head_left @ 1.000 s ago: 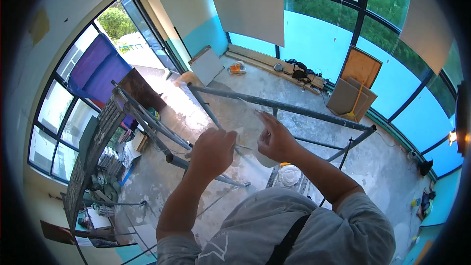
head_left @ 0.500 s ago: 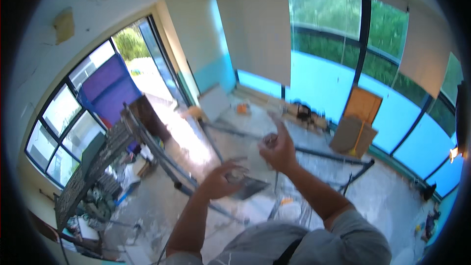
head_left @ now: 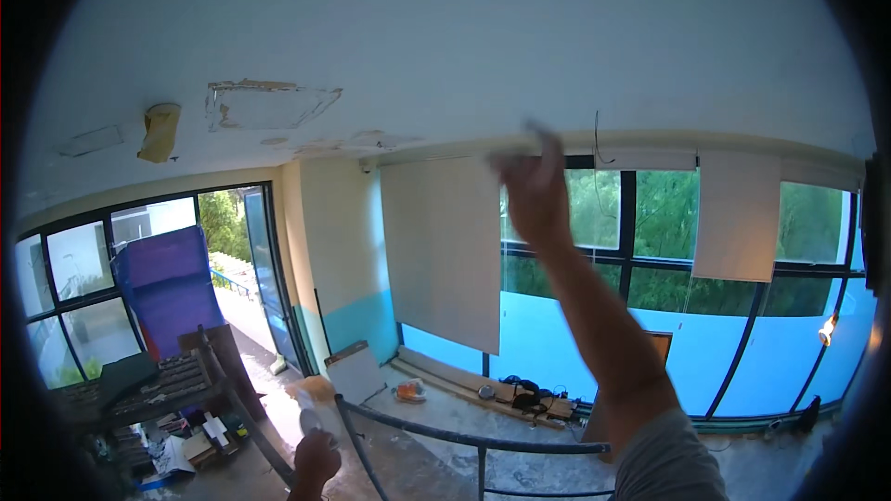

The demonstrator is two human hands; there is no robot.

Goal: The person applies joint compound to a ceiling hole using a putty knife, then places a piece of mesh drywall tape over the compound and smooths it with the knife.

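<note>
My right hand is raised high in front of the blind and window tops, just below the ceiling. One finger points upward. Motion smears the other fingers, and I cannot tell whether anything is in them. Low at the left, my left hand is closed round a flat grey blade-like tool, whose pale upper part blurs into the bright floor behind. Patched and peeling marks show on the ceiling to the left of my raised hand.
A dark metal railing spans just ahead of me. Beyond it, timber boards and black cables lie along the window wall. To the left stand a cluttered rack and a purple panel beside the open door. A loose wire hangs from the ceiling.
My view has tilted up from the floor to the ceiling. My right hand has risen toward the ceiling, while my left hand has moved apart from it, to the lower left, with the flat tool.
</note>
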